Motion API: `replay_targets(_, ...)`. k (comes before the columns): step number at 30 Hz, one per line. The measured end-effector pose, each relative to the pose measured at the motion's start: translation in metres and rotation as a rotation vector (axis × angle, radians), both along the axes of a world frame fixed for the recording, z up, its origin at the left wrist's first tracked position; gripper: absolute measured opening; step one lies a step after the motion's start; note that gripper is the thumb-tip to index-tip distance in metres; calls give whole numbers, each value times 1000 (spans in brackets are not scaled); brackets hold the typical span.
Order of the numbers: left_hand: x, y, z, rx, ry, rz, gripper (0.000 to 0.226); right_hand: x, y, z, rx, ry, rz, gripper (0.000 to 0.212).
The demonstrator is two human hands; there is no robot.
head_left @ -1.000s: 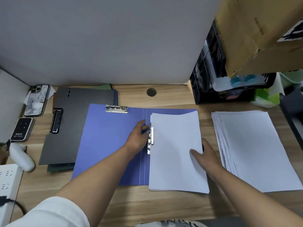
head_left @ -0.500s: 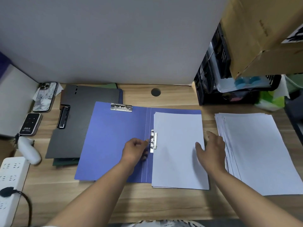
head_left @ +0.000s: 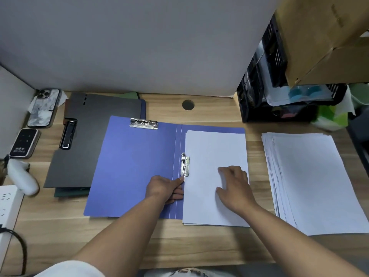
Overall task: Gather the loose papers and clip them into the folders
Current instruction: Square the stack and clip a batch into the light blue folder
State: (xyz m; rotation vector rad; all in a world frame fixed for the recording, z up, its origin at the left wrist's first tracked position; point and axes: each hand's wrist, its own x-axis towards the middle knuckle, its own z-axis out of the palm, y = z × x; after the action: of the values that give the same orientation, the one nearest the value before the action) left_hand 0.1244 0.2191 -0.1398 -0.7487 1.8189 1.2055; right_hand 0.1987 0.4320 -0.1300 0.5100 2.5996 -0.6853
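Head view: a first sheaf of paper [head_left: 211, 148] lies in the open blue folder [head_left: 129, 166], its left edge at the side clip [head_left: 185, 164]. The left hand [head_left: 163, 188], fingers curled, sets its thumb tip to the clip's lower end. The right hand [head_left: 233, 184] presses flat, fingers relaxed, on the sheets. A thick pile of loose paper [head_left: 309, 176] to the right and a dark folder [head_left: 95, 136] at left suggest most of the filing lies ahead.
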Motion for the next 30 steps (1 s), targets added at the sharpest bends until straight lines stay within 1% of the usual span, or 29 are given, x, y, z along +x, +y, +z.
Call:
replay_targets(5, 4, 2, -2, -43, 27, -2, 40, 9, -3, 0, 92, -27, 80, 69)
replay_targets(7, 7, 4, 0, -29, 0, -18, 41, 13, -4, 1, 139, -43, 90, 73)
replay_targets(11, 17, 16, 8, 22, -94, -95, 46, 18, 2, 5, 220, -55, 89, 68)
replay_targets(13, 19, 19, 11, 7, -87, -132, 44, 20, 9, 8, 177, -35, 106, 64)
replay_targets(14, 19, 20, 12, -18, -70, -147, 39, 22, 12, 8, 124, -18, 106, 61)
replay_targets(16, 16, 23, 16, -163, 54, -230, 33, 26, 22, 8, -10, 51, 54, 53)
replay_targets(18, 12, 40, 27, -352, 230, -336, 31, 31, 43, 9, -80, 179, -71, 48)
replay_targets(19, 12, 55, 33, -369, 303, -362, 31, 34, 55, 11, -74, 238, -143, 44)
replay_targets(20, 13, 76, 39, -325, 378, -384, 34, 36, 72, 13, -41, 289, -211, 41)
replay_targets(21, 16, 98, 43, -249, 442, -429, 35, 38, 89, 16, -3, 323, -274, 38)
replay_targets(22, 21, 124, 48, -163, 508, -526, 30, 41, 109, 18, 29, 340, -344, 39)
replay_targets(24, 36, 171, 53, -36, 600, -823, 16, 50, 156, 25, 140, 321, -475, 46)
replay_targets(25, 46, 193, 53, 3, 636, -965, 27, 57, 183, 28, 231, 294, -528, 48)
replay_targets(26, 56, 211, 50, 40, 663, -1062, 39, 65, 209, 31, 302, 247, -579, 51)
replay_targets(27, 62, 222, 47, 35, 688, -1117, 47, 69, 232, 33, 337, 179, -624, 54)
replay_targets(29, 76, 247, 39, 2, 733, -1187, 54, 82, 278, 32, 310, 6, -692, 56)
replay_targets(30, 81, 256, 33, -26, 746, -1209, 56, 89, 297, 28, 261, -58, -691, 56)
